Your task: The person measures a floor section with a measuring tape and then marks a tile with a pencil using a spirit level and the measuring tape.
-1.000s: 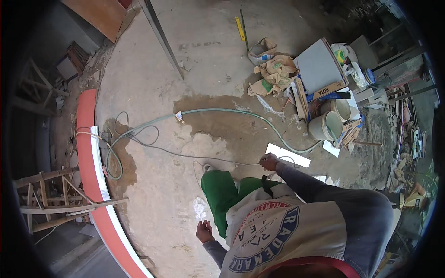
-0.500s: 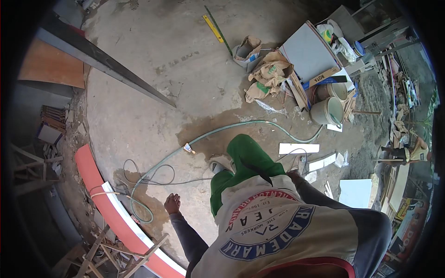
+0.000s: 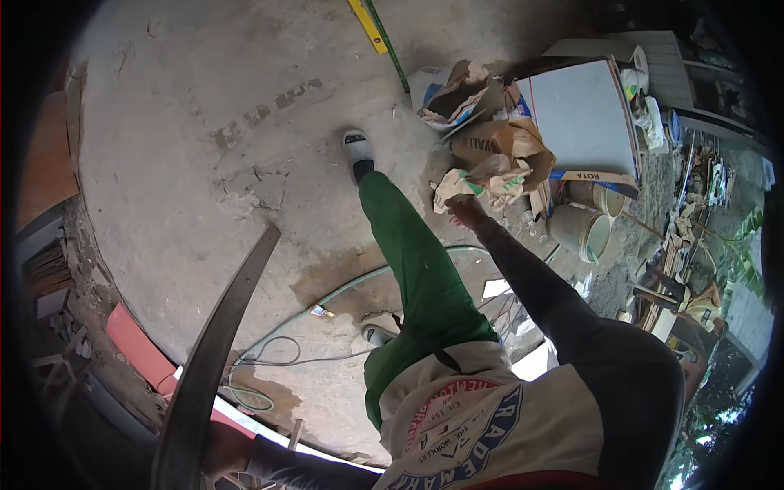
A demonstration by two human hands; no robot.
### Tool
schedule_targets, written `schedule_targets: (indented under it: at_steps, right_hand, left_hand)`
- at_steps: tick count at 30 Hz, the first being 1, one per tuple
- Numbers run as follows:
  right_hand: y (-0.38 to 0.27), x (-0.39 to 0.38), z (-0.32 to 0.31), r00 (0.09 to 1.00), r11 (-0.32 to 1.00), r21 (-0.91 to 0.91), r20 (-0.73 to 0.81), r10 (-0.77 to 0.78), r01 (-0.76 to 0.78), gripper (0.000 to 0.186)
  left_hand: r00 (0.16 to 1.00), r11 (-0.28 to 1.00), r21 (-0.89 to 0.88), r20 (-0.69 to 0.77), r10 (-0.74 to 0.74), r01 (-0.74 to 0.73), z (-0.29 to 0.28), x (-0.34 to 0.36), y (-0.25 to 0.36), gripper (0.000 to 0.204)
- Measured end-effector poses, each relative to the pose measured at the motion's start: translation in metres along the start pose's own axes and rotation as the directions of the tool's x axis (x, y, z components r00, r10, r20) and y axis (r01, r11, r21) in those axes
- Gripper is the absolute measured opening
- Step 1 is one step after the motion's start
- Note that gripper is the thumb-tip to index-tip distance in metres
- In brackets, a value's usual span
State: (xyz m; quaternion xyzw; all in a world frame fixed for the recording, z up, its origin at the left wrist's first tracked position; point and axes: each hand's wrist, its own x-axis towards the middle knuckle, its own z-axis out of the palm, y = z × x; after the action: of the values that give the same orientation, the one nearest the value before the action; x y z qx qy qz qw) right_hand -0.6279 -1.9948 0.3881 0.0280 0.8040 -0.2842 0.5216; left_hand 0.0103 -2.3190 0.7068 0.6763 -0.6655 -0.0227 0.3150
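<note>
- 2 bare hands are spread well apart.
- Right hand (image 3: 467, 211): at the near left edge of the crumpled brown paper bags (image 3: 523, 143); I cannot tell whether its fingers grip the paper or only hang over it.
- Left hand (image 3: 227, 449): just beside a grey metal post (image 3: 216, 351) that slants across the view and partly covers it; I cannot tell whether it is clamped on the post.
- Ahead of the right hand: 1 open-topped bag (image 3: 431, 86), with a yellow level (image 3: 367, 26) and a thin green strip (image 3: 388, 49) farther off to the left.
- To the right of the right hand: 2 buckets (image 3: 572, 233), and beyond the bags a pale grey board (image 3: 580, 118).
- Left of the right hand and nearer the body: a green hose (image 3: 355, 282) curving over the floor behind 1 green trouser leg (image 3: 408, 237).
- Ahead and left of the left hand: a red panel (image 3: 135, 343).
</note>
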Motion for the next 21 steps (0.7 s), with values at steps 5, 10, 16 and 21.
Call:
schedule_targets:
  at_steps: [5, 10, 16, 21]
  right_hand:
    - [-0.202, 0.364, 0.057, 0.965, 0.937, -0.234, 0.054, -0.255, 0.261, 0.023]
    - [-0.293, 0.640, -0.026, 0.866, 0.826, -0.553, -0.356, -0.353, 0.109, 0.032]
    - [-0.322, 0.732, 0.007, 0.892, 0.766, -0.643, -0.346, -0.291, 0.001, 0.041]
    - [-0.361, 0.658, 0.037, 0.986, 0.925, -0.370, -0.165, 0.026, -0.086, 0.029]
  left_hand:
    - [0.743, 0.746, -0.049, 0.155, -0.651, 0.664, 0.162, -0.020, 0.150, 0.045]
    - [0.397, 0.479, 0.197, 0.343, -0.851, 0.855, 0.316, -0.063, 0.210, 0.046]
    - [0.240, 0.348, 0.412, 0.292, -0.926, 0.842, 0.373, -0.047, 0.262, 0.048]
    - [0.115, 0.267, 0.466, 0.328, -0.938, 0.843, 0.360, -0.028, 0.286, 0.051]
